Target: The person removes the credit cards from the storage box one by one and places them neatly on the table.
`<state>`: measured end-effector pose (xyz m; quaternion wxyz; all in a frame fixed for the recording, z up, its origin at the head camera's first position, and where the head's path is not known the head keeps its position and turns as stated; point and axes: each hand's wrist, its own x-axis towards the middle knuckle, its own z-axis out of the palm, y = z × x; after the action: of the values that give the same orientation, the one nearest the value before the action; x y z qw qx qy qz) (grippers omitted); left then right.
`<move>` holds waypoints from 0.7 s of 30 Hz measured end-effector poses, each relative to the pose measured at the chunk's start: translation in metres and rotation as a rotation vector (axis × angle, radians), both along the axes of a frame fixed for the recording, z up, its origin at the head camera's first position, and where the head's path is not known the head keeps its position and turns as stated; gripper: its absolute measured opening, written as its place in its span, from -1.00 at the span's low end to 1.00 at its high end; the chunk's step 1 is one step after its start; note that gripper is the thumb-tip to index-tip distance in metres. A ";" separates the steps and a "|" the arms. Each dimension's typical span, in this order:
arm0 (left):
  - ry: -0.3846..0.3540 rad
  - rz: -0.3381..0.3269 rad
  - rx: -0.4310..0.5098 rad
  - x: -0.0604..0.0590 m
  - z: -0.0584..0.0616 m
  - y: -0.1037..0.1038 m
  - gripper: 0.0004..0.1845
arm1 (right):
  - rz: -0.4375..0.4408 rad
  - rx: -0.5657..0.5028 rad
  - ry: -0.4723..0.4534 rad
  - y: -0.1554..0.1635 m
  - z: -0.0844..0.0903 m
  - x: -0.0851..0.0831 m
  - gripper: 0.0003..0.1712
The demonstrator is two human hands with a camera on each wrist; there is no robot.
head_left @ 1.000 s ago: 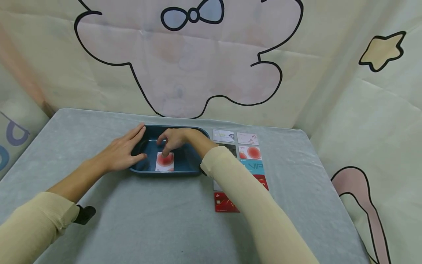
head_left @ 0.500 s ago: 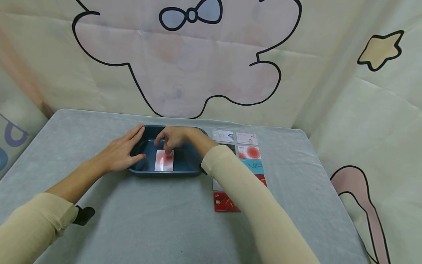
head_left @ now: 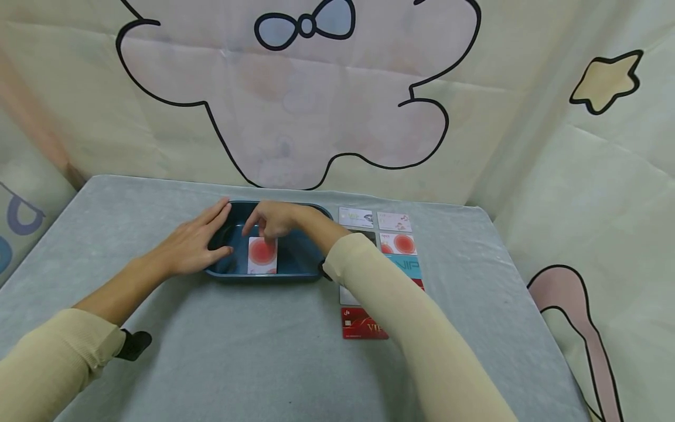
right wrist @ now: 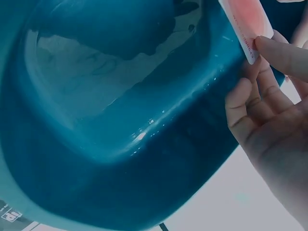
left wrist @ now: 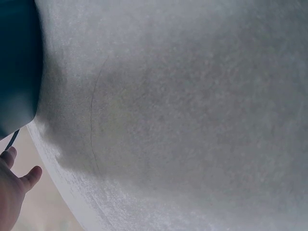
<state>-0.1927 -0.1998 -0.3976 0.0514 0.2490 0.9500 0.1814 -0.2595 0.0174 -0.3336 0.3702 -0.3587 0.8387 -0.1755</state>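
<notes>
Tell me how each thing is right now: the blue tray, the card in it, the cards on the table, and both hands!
Blue tray: upright on the table, holding one card.
Red-circle card: in the tray, face up.
Cards on the table: face up in rows, right of the tray.
Left hand: open, fingers straight along the tray's left rim.
Right hand: fingertips touching the card's far edge.

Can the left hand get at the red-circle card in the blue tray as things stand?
Probably yes: the left hand rests on the blue tray rim, beside the card. The tray is open-topped; only the right hand fingertips at the card's far edge crowd it.
</notes>
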 end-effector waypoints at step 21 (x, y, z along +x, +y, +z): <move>0.006 0.007 -0.014 0.001 0.001 0.002 -0.04 | 0.064 -0.057 0.182 0.033 0.013 0.022 -0.59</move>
<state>-0.1920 -0.1978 -0.3968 0.0495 0.2458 0.9522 0.1742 -0.2378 0.0503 -0.3202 0.2875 -0.4100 0.8518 -0.1541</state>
